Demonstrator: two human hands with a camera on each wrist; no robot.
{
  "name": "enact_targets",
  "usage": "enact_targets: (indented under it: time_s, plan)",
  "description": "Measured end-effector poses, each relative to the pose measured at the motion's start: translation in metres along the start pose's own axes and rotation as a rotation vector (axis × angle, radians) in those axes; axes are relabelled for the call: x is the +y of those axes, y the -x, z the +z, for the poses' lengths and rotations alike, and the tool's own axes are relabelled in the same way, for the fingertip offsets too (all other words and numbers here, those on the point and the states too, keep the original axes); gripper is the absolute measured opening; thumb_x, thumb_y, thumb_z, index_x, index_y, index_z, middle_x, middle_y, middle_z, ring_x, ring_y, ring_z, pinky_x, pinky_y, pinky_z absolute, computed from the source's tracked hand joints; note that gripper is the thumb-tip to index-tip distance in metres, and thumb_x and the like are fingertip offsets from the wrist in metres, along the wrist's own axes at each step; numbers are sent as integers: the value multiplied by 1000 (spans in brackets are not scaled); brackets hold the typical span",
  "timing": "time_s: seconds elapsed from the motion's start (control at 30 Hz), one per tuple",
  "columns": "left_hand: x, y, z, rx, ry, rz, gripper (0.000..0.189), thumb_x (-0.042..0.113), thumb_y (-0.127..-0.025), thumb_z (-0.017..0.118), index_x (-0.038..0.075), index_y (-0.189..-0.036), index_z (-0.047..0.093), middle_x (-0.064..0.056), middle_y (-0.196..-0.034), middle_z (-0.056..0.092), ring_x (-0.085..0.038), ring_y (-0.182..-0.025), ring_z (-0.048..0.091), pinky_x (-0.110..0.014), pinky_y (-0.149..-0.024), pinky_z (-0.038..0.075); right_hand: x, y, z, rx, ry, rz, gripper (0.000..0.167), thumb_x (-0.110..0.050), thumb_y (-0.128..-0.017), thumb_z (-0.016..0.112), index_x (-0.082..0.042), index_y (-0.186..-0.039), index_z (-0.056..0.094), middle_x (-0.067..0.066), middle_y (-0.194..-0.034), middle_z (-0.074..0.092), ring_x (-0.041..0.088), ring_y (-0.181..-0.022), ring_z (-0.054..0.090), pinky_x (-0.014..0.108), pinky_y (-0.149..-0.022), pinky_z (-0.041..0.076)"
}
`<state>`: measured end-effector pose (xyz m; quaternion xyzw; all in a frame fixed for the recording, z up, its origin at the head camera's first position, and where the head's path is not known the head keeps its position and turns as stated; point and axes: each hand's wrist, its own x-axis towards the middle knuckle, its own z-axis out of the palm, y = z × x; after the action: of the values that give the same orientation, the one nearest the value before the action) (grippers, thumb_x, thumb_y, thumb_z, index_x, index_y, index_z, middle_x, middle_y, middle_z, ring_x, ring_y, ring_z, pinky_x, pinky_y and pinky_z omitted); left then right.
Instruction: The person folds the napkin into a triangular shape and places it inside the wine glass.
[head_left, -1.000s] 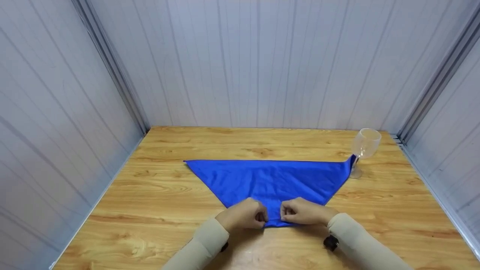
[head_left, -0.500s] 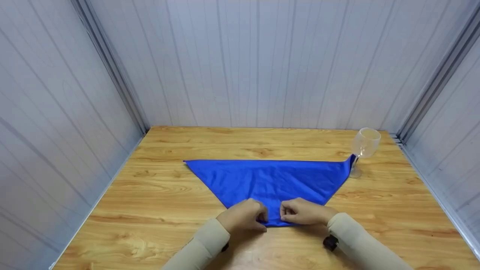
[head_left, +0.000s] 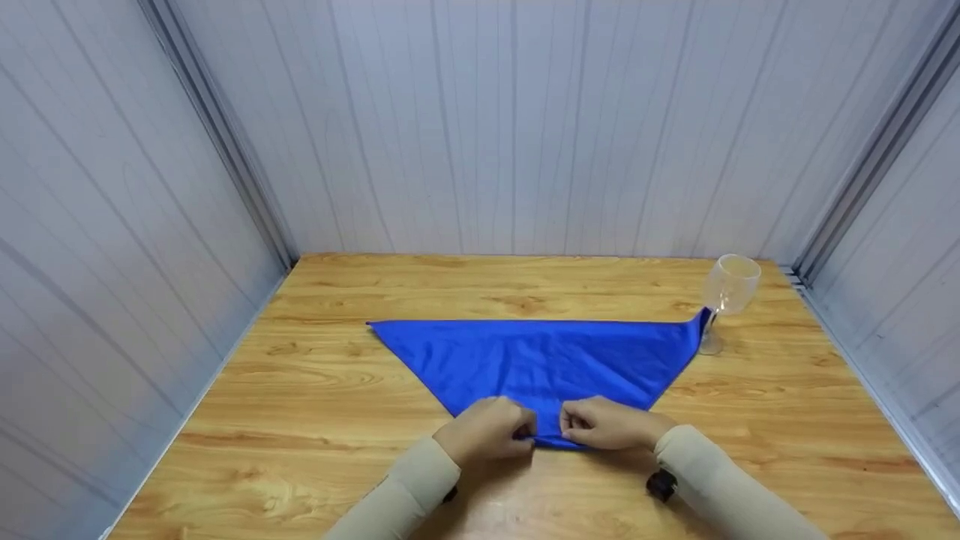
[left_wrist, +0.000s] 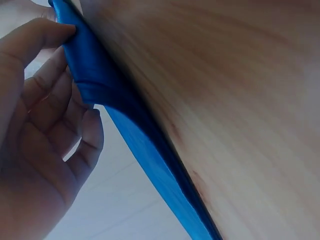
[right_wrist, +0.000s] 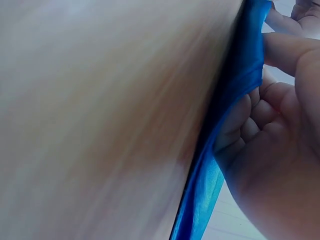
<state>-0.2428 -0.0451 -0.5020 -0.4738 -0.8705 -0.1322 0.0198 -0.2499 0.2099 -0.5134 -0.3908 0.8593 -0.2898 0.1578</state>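
Note:
A shiny blue cloth (head_left: 525, 360) lies folded on the table, its long straight edge at the far side and its narrow edge toward me. My left hand (head_left: 487, 429) pinches that near edge, the thumb (left_wrist: 60, 34) on the cloth and the fingers curled on its other side. A short gap to the right, my right hand (head_left: 611, 421) grips the same edge between thumb and curled fingers. In the right wrist view the held strip of cloth (right_wrist: 245, 60) stands up off the table.
A clear wine glass (head_left: 731, 285) stands at the back right, with the cloth's raised right corner against its stem. Pale panelled walls (head_left: 480, 135) enclose the wooden table (head_left: 300, 390) at the back and both sides.
My left thumb dropped away from the cloth's near edge, then came back up to it. That edge has shifted slightly away from me. My right hand stays nearly still.

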Motion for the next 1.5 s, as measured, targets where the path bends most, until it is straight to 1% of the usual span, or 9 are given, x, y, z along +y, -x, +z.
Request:
enact_targets:
  time_s: [0.1,0.27,0.4,0.6,0.8,1.07,1.2,1.37,1.5]
  plan:
    - [-2,1,0,-4,50,-16,6,18,-87,73,18,-93,72,10,-79,68,0,-70,60,-16,-63,47,0,0,0,-1,1,3,8,-17,-101,60,-16,-93,60,-14,-75,49,0,-69,47,22,-65,42]
    - [-10,-2,1,-46,135,-21,7,16,-94,70,13,-99,68,6,-79,66,-1,-69,57,-15,-64,45,-1,1,0,-7,-10,18,7,-16,-101,59,-18,-95,58,-14,-76,48,1,-69,46,22,-65,42]
    - [-16,-5,1,-97,197,-79,7,19,-96,69,13,-94,68,10,-75,60,0,-66,52,-14,-60,43,-2,1,0,-12,-22,30,7,-15,-101,58,-18,-95,58,-13,-76,49,1,-69,46,23,-65,43]
    - [-24,-9,3,-135,274,-143,17,25,-97,69,13,-84,68,13,-70,54,0,-63,49,-15,-58,41,-2,0,0,-13,-37,38,9,-12,-100,57,-17,-94,58,-13,-76,48,2,-70,47,23,-66,43]
    - [-27,-9,1,-163,330,-217,19,29,-95,71,15,-85,62,12,-72,54,-1,-65,50,-19,-59,43,-3,-1,-1,-16,-51,46,9,-12,-101,56,-17,-94,57,-13,-77,48,2,-70,47,24,-68,43]
    - [-26,-12,2,-192,370,-268,22,29,-95,72,16,-84,58,12,-72,54,-2,-64,49,-20,-60,43,-4,5,-4,4,-13,13,13,-10,-100,54,-18,-90,56,-14,-81,51,4,-76,50,25,-71,44]
    - [-27,-12,2,-199,379,-279,23,31,-94,72,17,-84,58,12,-72,54,-2,-65,49,-20,-60,43,-6,10,-7,1,-18,21,12,-21,-101,60,-18,-89,59,-12,-83,54,5,-78,51,26,-72,44]
    - [-29,-13,2,-221,380,-295,23,34,-95,71,18,-84,58,12,-73,54,-2,-66,50,-21,-61,43,-7,13,-11,-21,5,45,19,-28,-94,72,-15,-90,59,-9,-78,51,5,-73,47,25,-66,41]
    - [-30,-14,1,-230,377,-306,24,35,-94,72,18,-83,59,12,-74,55,-2,-67,50,-21,-62,44,-6,11,-15,-21,63,35,17,-23,-98,67,-15,-85,60,-12,-73,47,3,-68,44,24,-62,39]
